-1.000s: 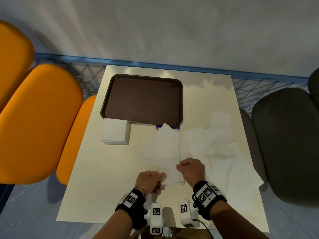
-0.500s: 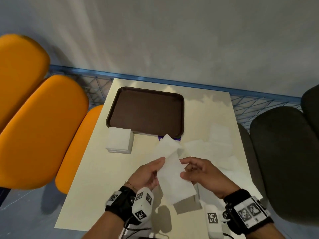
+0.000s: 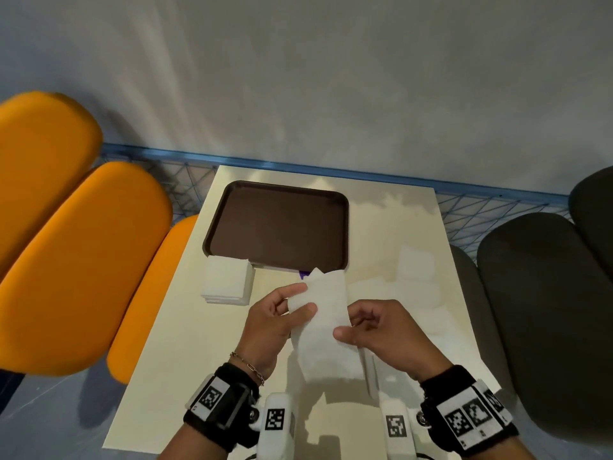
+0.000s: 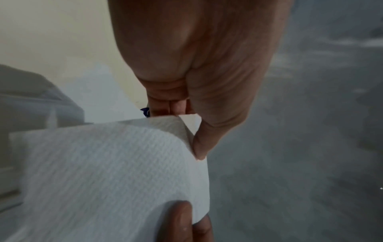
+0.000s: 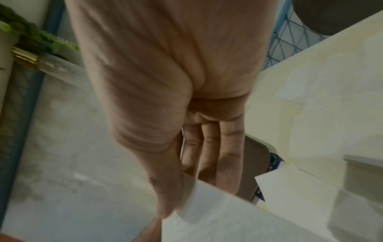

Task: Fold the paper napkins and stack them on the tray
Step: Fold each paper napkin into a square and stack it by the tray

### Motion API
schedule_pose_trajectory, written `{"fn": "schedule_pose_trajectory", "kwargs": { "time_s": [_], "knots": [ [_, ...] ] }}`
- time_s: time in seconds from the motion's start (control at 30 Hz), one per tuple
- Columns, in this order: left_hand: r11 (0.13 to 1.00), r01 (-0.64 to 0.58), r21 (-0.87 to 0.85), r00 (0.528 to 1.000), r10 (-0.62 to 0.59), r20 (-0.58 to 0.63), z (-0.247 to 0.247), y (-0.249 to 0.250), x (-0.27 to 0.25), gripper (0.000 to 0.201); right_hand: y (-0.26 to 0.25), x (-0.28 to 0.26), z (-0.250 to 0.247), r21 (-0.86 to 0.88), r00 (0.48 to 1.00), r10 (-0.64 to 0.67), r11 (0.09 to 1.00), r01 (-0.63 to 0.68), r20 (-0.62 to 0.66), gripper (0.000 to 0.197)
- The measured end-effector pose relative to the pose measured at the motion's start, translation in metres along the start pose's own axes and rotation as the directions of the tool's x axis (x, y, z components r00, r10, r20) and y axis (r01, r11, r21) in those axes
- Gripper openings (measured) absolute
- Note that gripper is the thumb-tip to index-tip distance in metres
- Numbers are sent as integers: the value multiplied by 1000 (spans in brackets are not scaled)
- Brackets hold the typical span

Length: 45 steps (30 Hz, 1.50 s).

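A white paper napkin (image 3: 323, 323) hangs in the air above the table's near half, held by both hands. My left hand (image 3: 275, 320) pinches its left edge between thumb and fingers; the left wrist view shows the thumb on the textured napkin (image 4: 107, 172). My right hand (image 3: 374, 330) pinches the napkin's right edge, seen as napkin (image 5: 228, 221) under the thumb in the right wrist view. The brown tray (image 3: 278, 224) lies empty at the table's far left. A stack of folded napkins (image 3: 227, 282) sits just in front of the tray's near left corner.
Several loose unfolded napkins (image 3: 408, 287) lie spread over the table's right side. Orange chairs (image 3: 76, 254) stand at the left, dark grey chairs (image 3: 544, 310) at the right. A blue wire rail (image 3: 331, 169) runs behind the cream table (image 3: 185, 360). A small purple item (image 3: 303, 274) peeks from under the tray's near edge.
Both hands lifted the napkin off the table and brought it up and away from me. The head view tilted upward, showing more wall.
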<state>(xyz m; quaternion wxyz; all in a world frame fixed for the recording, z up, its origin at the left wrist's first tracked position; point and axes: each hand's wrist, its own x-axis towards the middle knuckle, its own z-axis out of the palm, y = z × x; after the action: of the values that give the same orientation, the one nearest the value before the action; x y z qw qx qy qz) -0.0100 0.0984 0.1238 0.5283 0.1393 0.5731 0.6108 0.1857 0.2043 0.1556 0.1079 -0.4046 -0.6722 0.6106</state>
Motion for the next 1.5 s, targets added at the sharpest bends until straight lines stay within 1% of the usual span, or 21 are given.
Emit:
{"fn": "schedule_pose_trajectory", "kwargs": {
  "time_s": [0.07,0.13,0.23,0.33,0.43,0.53,0.6,0.67,0.7,0.77,0.83,0.9,0.97,1.07,1.1,1.17,1.2,1.23,1.3,1.37,1.5],
  "knots": [
    [1000,5,-27,999,-6,-34,-1,1,0,38,-4,0,-6,-112,1000,-4,994,8,29,15],
    [998,21,-54,999,-23,-47,-4,1,-1,37,-9,-1,-10,-226,999,-20,974,26,26,18],
    [995,78,-69,997,-79,-23,-9,3,-5,43,-19,-2,-15,-369,991,-123,920,133,50,20],
    [974,211,-87,976,-204,74,-16,0,-6,57,-35,-7,-17,-472,961,-236,837,277,145,17],
    [955,287,-72,946,-271,175,-23,1,-9,69,-57,-12,-15,-539,912,-322,736,410,253,15],
    [961,274,-26,925,-256,281,-30,4,-13,83,-79,-16,-14,-529,856,-388,674,516,341,14],
    [967,254,1,912,-239,333,-34,8,-15,94,-92,-19,-13,-466,834,-388,697,544,393,13],
    [970,244,4,892,-227,390,-35,10,-16,96,-101,-21,-13,-371,820,-375,755,541,432,12],
    [968,251,-11,874,-222,432,-34,12,-18,93,-104,-20,-12,-335,813,-378,772,541,442,13],
    [965,256,-48,835,-196,514,-33,13,-22,75,-109,-18,-11,-295,801,-392,782,550,453,13],
    [957,269,-111,811,-163,561,-30,15,-26,60,-110,-17,-11,-259,797,-393,799,543,458,14],
    [952,266,-153,816,-138,562,-28,17,-28,56,-112,-18,-12,-229,799,-389,817,529,459,15],
    [961,228,-157,849,-117,515,-26,19,-27,56,-113,-19,-12,-246,803,-380,814,526,459,14],
    [978,176,-111,920,-123,372,-27,25,-24,57,-111,-19,-17,-373,832,-368,765,525,416,12],
    [985,149,-89,943,-114,314,-28,27,-23,61,-111,-19,-21,-431,857,-334,756,493,393,16],
    [996,79,-33,973,-70,218,-29,34,-23,66,-110,-20,-26,-515,914,-208,772,372,348,28],
    [1000,27,2,983,-27,181,-29,39,-24,60,-108,-21,-26,-507,935,-167,803,314,314,32],
    [998,-40,49,988,32,154,-28,43,-26,50,-105,-20,-23,-448,950,-168,851,275,265,34],
    [980,-149,132,983,133,128,-25,53,-31,32,-97,-16,-11,-251,967,-210,937,241,146,29],
    [964,-217,155,971,198,132,-20,60,-35,28,-90,-11,5,-133,970,-238,961,244,59,24],
    [941,-288,179,954,264,143,-14,70,-39,27,-84,-4,21,-50,967,-237,971,233,-96,16]
  ]
}}
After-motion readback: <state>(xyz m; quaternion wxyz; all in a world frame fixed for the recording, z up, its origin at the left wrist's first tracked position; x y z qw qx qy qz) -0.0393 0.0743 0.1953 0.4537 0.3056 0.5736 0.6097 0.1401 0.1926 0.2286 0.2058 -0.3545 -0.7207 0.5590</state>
